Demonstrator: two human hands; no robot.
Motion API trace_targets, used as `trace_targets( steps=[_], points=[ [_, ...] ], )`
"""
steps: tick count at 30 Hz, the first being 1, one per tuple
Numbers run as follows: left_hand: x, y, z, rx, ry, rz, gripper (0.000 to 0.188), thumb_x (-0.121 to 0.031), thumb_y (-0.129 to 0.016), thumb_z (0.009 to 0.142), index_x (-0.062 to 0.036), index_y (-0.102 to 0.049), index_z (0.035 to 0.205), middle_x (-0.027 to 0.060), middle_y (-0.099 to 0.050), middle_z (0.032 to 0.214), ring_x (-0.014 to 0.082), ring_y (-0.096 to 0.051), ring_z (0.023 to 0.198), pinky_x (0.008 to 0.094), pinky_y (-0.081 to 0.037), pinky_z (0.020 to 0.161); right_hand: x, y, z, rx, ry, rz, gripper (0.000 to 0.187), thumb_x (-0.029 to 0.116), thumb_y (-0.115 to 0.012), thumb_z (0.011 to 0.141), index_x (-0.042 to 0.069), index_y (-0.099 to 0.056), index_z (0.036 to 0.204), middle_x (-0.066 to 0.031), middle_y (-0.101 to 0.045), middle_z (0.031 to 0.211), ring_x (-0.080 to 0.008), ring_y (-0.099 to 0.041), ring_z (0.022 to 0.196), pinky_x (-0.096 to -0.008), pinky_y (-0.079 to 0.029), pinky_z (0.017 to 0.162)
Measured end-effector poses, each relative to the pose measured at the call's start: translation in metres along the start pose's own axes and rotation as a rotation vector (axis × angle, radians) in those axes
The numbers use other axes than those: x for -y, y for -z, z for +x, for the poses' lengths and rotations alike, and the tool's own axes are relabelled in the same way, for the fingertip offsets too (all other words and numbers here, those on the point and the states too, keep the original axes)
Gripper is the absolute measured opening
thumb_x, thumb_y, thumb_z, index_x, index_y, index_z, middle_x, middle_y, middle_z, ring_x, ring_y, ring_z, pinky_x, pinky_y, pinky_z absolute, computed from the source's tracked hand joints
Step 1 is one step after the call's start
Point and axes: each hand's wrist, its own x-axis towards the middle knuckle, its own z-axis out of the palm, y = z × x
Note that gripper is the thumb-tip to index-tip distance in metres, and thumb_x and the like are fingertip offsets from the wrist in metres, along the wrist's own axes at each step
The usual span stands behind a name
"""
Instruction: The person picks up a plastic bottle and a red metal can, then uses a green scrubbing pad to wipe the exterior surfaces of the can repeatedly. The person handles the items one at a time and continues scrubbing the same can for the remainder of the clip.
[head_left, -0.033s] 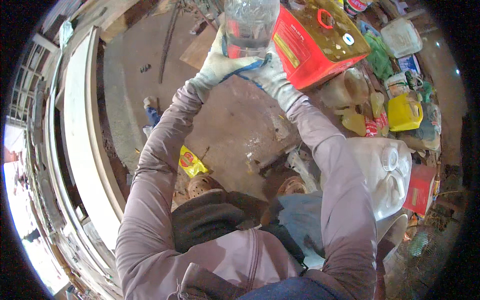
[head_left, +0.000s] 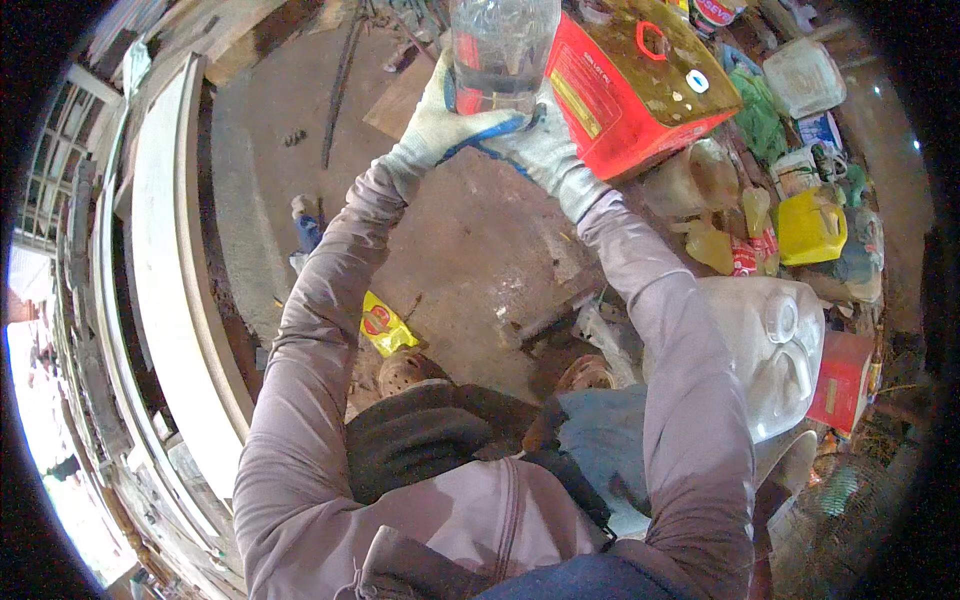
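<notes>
At the top middle, a clear plastic container point(head_left: 503, 52) stands out in front of me, its upper end cut off by the picture's edge. My left hand point(head_left: 440, 112), in a white and blue work glove, wraps its left side and lower part. My right hand point(head_left: 540, 145), gloved alike, grips it from the lower right. Both arms are stretched forward, and the gloves meet under the container. Just right of it is a big red square tin point(head_left: 610, 110) with a dirty top and a red ring handle.
Yellow packet point(head_left: 386, 324) and a blue-labelled bottle point(head_left: 306, 228) lie on the floor near my feet. At right are a large translucent jug point(head_left: 760, 350), a yellow jug point(head_left: 810, 228), a green bag point(head_left: 757, 115) and a red box point(head_left: 842, 380). Long pale boards point(head_left: 165, 270) line the left.
</notes>
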Motion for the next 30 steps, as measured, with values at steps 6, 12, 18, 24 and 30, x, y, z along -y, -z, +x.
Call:
trace_targets(
  steps=[6,12,18,24,30],
  points=[
    [-0.011,0.020,0.015,-0.041,0.110,-0.369,0.082,0.000,-0.068,0.084,-0.0034,-0.023,0.153,0.0126,-0.050,0.140,0.0196,-0.052,0.123,0.0343,-0.044,0.104,0.027,0.003,0.016,0.045,-0.241,-0.300,0.082,0.031,-0.090,0.065,0.004,-0.042,0.127,-0.0116,-0.063,0.119,-0.0217,-0.062,0.109,-0.0330,-0.052,0.092],
    [-0.040,0.028,0.026,0.267,0.063,-0.738,0.073,0.000,-0.051,0.090,-0.0111,-0.020,0.155,0.0148,-0.046,0.144,0.0291,-0.052,0.126,0.0421,-0.042,0.107,0.053,0.005,0.026,0.109,-0.210,-0.022,0.081,0.032,-0.091,0.064,0.006,-0.045,0.125,-0.0088,-0.064,0.116,-0.0205,-0.063,0.106,-0.0333,-0.053,0.089],
    [-0.057,0.033,0.039,0.463,-0.055,-0.811,0.064,-0.010,-0.055,0.093,-0.0040,-0.027,0.151,0.0136,-0.055,0.134,0.0240,-0.056,0.120,0.0367,-0.044,0.103,0.089,0.008,0.026,0.163,-0.004,0.088,0.082,0.032,-0.091,0.065,0.007,-0.045,0.127,-0.0074,-0.064,0.111,-0.0172,-0.063,0.090,-0.0331,-0.056,0.068],
    [-0.059,0.015,0.041,0.039,0.060,-0.345,0.066,-0.009,-0.060,0.093,-0.0019,-0.028,0.150,0.0110,-0.062,0.122,0.0164,-0.063,0.105,0.0309,-0.051,0.093,0.110,0.017,0.021,0.201,-0.064,0.095,0.063,0.022,-0.084,0.075,0.006,-0.049,0.125,-0.0066,-0.064,0.110,-0.0132,-0.061,0.093,-0.0284,-0.049,0.083],
    [-0.069,-0.010,0.038,-0.062,-0.032,-0.415,0.075,-0.005,-0.069,0.087,-0.0038,-0.030,0.151,0.0080,-0.063,0.117,0.0126,-0.063,0.096,0.0263,-0.053,0.083,0.114,0.018,0.019,0.229,-0.244,0.086,0.050,0.023,-0.076,0.083,0.012,-0.053,0.126,0.0010,-0.066,0.091,-0.0029,-0.054,0.065,-0.0197,-0.041,0.054]
  ],
)
